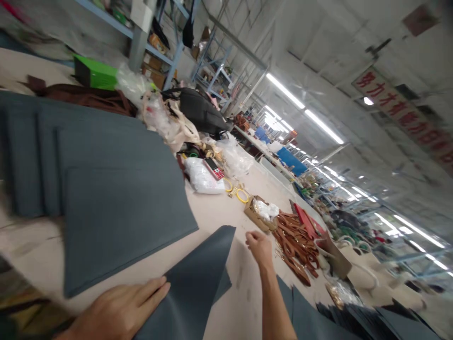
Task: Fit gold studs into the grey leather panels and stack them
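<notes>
My left hand is at the lower left, its fingers and thumb pressed together at the edge of a dark blue-grey leather-like sheet. That sheet bends up, and its pointed corner rises toward the middle of the table. My right hand is over the pale tabletop, just right of that corner and apart from it. Its fingers are curled in, and whatever they may hold is hidden. Beyond my left hand lies a stack of similar dark sheets. More dark sheets lie beside my right forearm.
A small cardboard box with white contents stands past my right hand, beside a heap of brown straps. Farther back are a phone on a white plastic packet, yellow rings, a black bag and a green box.
</notes>
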Available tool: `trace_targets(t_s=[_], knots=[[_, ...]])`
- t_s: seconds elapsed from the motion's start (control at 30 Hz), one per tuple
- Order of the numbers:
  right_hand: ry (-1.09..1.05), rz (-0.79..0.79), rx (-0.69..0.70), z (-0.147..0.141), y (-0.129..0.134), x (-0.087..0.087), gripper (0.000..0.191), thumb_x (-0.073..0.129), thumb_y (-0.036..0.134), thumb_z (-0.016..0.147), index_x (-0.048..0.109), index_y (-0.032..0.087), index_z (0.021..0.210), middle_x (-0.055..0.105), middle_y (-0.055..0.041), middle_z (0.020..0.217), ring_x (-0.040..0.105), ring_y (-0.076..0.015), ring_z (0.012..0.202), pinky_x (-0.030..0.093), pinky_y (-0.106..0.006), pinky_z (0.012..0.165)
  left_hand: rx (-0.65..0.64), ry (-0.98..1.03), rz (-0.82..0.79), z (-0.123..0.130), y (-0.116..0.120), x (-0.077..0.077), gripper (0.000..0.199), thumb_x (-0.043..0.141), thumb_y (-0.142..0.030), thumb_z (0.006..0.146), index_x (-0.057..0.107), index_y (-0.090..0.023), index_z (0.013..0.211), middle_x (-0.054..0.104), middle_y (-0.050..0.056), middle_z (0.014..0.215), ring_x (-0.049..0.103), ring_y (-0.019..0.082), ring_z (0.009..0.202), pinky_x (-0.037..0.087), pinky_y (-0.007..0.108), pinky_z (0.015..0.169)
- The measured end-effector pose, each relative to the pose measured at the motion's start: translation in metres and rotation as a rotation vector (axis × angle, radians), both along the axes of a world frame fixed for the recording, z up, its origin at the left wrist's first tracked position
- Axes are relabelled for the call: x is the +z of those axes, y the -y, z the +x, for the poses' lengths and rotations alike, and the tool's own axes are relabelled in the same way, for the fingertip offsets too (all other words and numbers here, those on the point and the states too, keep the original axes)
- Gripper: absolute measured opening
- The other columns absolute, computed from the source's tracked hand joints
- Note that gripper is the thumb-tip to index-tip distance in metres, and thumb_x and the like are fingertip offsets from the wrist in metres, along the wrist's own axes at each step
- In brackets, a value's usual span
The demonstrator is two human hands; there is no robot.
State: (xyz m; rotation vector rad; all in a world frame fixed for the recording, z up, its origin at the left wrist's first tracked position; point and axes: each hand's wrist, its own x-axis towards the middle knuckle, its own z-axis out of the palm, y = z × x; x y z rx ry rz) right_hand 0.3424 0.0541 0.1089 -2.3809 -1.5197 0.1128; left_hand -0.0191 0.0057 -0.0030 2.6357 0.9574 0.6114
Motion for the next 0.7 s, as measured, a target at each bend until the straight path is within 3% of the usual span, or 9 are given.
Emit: trace_targets(t_s=[0.1, 0.17, 0.27, 0.43, 0.53, 0.7], knots=[[-0.284, 0.152, 0.070, -0.033, 0.020, 0.011, 0.038, 0.048, 0.038, 0.090, 0.070, 0.008, 0.100, 0.073, -0.0110, 0.084, 0.070, -0.0204, 0.074, 0.057, -0.030, 0.067, -0.089, -0.080, -0.111, -0.002, -0.001, 0.033, 0.078, 0.055, -0.014, 0.060, 0.050, -0.021, 0.137, 0.059, 0.008, 0.137, 0.062, 0.028, 0.113, 0.050, 0.039, 0.095], [-0.568, 0.243, 0.112, -0.065, 0.033, 0.015, 0.037, 0.063, 0.045, 0.081, 0.071, 0.011, 0.094, 0.071, -0.0077, 0.076, 0.067, -0.0191, 0.066, 0.057, -0.031, 0.063, -0.098, -0.103, -0.147, -0.002, -0.004, 0.046, 0.067, 0.057, -0.019, 0.068, 0.051, -0.018, 0.135, 0.061, 0.010, 0.133, 0.063, 0.028, 0.109, 0.051, 0.039, 0.091], [-0.830, 0.105, 0.205, -0.119, 0.050, 0.012, 0.028, 0.071, 0.042, 0.074, 0.070, 0.015, 0.083, 0.067, -0.0028, 0.065, 0.064, -0.0166, 0.059, 0.054, -0.027, 0.056, -0.138, -0.118, -0.127, -0.003, -0.006, 0.053, 0.063, 0.061, -0.024, 0.072, 0.051, -0.015, 0.134, 0.063, 0.013, 0.126, 0.065, 0.028, 0.101, 0.053, 0.040, 0.083], [-0.703, -0.199, 0.383, -0.174, 0.054, -0.008, 0.013, 0.061, 0.026, 0.080, 0.070, 0.017, 0.076, 0.065, -0.0001, 0.064, 0.060, -0.0126, 0.057, 0.048, -0.021, 0.053, -0.155, -0.117, -0.070, -0.004, -0.003, 0.050, 0.050, 0.065, -0.030, 0.075, 0.057, -0.017, 0.122, 0.066, 0.008, 0.108, 0.064, 0.027, 0.087, 0.051, 0.039, 0.071], [-0.620, -0.261, 0.444, -0.183, 0.048, -0.014, 0.013, 0.060, 0.018, 0.077, 0.071, 0.018, 0.071, 0.064, 0.0020, 0.061, 0.056, -0.0107, 0.056, 0.043, -0.020, 0.053, -0.149, -0.117, -0.083, -0.004, -0.004, 0.051, 0.039, 0.064, -0.033, 0.078, 0.060, -0.019, 0.114, 0.066, 0.005, 0.099, 0.063, 0.026, 0.083, 0.050, 0.039, 0.069], [-0.618, -0.306, 0.435, -0.188, 0.040, -0.013, 0.013, 0.060, 0.014, 0.075, 0.071, 0.018, 0.069, 0.062, 0.0035, 0.057, 0.054, -0.0101, 0.054, 0.038, -0.019, 0.050, -0.169, -0.087, -0.109, -0.006, -0.005, 0.052, 0.041, 0.066, -0.029, 0.075, 0.060, -0.017, 0.113, 0.067, 0.006, 0.101, 0.064, 0.027, 0.084, 0.051, 0.041, 0.071]])
